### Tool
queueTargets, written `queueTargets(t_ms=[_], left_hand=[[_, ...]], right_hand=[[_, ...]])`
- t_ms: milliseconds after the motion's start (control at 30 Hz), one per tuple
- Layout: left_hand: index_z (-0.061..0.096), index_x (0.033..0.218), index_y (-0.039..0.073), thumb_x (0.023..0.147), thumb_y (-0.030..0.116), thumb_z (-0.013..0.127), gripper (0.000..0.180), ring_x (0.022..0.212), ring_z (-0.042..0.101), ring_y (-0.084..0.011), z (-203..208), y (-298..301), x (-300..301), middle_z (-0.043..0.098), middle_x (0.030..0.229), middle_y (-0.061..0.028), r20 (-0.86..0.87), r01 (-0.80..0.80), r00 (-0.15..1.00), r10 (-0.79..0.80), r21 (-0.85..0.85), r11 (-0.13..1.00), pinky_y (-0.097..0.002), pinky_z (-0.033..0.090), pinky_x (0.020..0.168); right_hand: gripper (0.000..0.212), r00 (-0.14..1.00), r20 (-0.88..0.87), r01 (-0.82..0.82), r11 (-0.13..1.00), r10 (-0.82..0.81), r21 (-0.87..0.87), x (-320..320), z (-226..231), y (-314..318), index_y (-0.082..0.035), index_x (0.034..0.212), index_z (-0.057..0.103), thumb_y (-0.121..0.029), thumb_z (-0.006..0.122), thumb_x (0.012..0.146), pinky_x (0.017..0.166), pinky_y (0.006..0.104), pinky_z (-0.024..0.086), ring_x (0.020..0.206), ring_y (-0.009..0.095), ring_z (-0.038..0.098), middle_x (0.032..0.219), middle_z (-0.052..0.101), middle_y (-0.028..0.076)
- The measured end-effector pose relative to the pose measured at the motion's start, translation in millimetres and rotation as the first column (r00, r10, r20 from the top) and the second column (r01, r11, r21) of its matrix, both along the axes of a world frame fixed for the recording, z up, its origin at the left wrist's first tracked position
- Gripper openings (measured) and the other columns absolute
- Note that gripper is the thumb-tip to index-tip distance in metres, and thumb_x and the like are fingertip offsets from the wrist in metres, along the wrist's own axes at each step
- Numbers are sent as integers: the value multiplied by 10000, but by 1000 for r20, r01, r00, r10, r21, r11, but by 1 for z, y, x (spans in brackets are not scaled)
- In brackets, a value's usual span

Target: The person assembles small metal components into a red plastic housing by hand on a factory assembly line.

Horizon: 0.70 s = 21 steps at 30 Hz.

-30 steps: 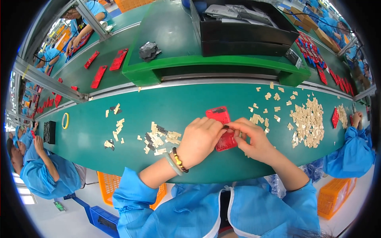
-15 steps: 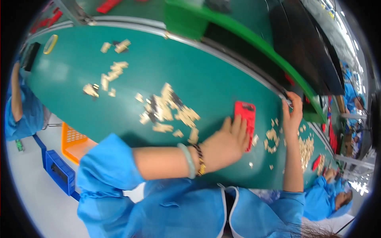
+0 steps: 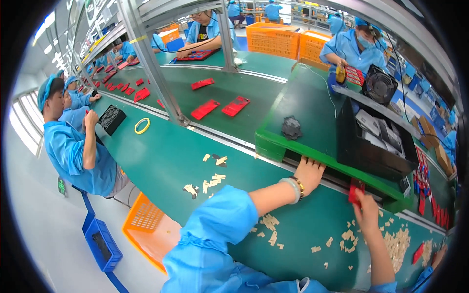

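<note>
My right hand (image 3: 366, 213) grips a red phone case (image 3: 356, 191) by its lower end. The case is tilted up at the opening beneath the front edge of a green raised shelf (image 3: 288, 143). Farther left, my left hand (image 3: 309, 177) reaches to that same edge. Its fingers are stretched out over the dark gap, holding nothing that I can see. On the green table (image 3: 244, 178) below my hands lie small cream-coloured pieces (image 3: 348, 240). A denser pile of cream pieces (image 3: 396, 246) lies right of my right forearm.
On the shelf stand a black bin (image 3: 381, 139) with packets and a dark round part (image 3: 291, 128). A metal post (image 3: 149, 61) rises from the rail. Red cases (image 3: 205, 109) lie on the belt behind. An orange crate (image 3: 141, 215) stands lower left. Co-workers sit around.
My left hand has left the red case on the table and moved to the shelf edge. The case is now in my right hand at the opening. The view has tilted up.
</note>
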State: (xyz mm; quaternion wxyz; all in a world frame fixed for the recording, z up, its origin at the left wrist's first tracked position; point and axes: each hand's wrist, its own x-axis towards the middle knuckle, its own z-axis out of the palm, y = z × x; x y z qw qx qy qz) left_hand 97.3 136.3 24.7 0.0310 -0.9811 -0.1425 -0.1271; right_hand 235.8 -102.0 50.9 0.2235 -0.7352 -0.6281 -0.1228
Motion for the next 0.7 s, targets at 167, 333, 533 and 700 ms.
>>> queueTargets(t_ms=[167, 333, 533, 700], left_hand=[[460, 1356, -16, 839, 234, 667, 610, 1293, 464, -354, 22, -51, -82, 489, 1387, -202, 44, 295, 955, -293, -248, 923, -446, 378, 1075], [548, 1269, -11, 781, 167, 699, 542, 1248, 497, -338, 15, -101, -146, 530, 1325, -181, 77, 371, 927, -367, -327, 869, -435, 433, 1012], [572, 1244, 4, 768, 193, 729, 536, 1196, 511, -344, -2, -142, -130, 529, 1294, -158, 235, 425, 903, -360, -361, 830, -437, 450, 981], [578, 1219, -11, 787, 276, 726, 539, 1201, 501, -360, -18, -149, -118, 527, 1271, -198, 182, 321, 944, -276, -299, 899, -448, 460, 987]], right_hand=[[457, 969, -32, -245, 969, 245, -15, -101, -5, -41, -62, 1156, 646, -82, 682, 700, 686, 362, 521, 793, 253, 642, 968, 654, 94], [374, 900, -386, -195, 979, 201, 55, -119, -7, -56, -72, 1137, 655, -65, 730, 771, 703, 346, 535, 868, 253, 640, 1085, 617, 104], [106, 576, -815, 113, 994, -66, 0, -86, -19, -24, -10, 959, 672, -68, 669, 872, 610, 272, 495, 687, 119, 596, 904, 654, 88], [156, 433, -895, -36, 990, -106, -135, -69, -37, -4, 36, 905, 664, -116, 634, 911, 563, 252, 471, 582, 84, 563, 652, 633, 70]])
